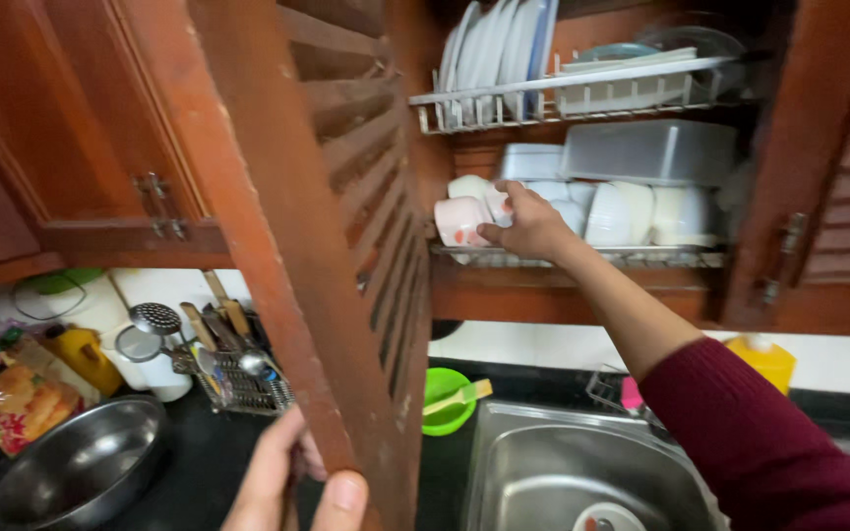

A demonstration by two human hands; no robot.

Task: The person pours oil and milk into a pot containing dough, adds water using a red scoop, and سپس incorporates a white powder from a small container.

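Head camera is looking up into the open wooden cupboard, and I am working with both hands. My left hand (297,482) is holding the lower edge of the louvred cupboard door (346,246); its grip is pressed around the wood, with the thumb in front and the fingers behind, so the door is standing open already. My right hand (528,226) is reaching up to the lower wire rack (641,258), where white bowls (632,211) are standing in a row. This grip is closing on a small white cup (464,218) with pale pink marks, at the left end of the rack; the thumb is lying under it and the fingers are partly hidden behind, so I judge I am pinching it, but I cannot tell how firmly.

As I judge it, the opening part is done and the cup is at the rack, touching my right grip, while the hand is not yet drawn away. Above, white plates (494,49) are standing in the upper rack (563,93), and a grey plastic box (651,149) is lying upside down over the bowls. Below, on the dark surface (199,462), I am seeing a steel bowl (81,467), a basket of utensils (238,379), a green bowl (445,398) and the steel sink (563,472).
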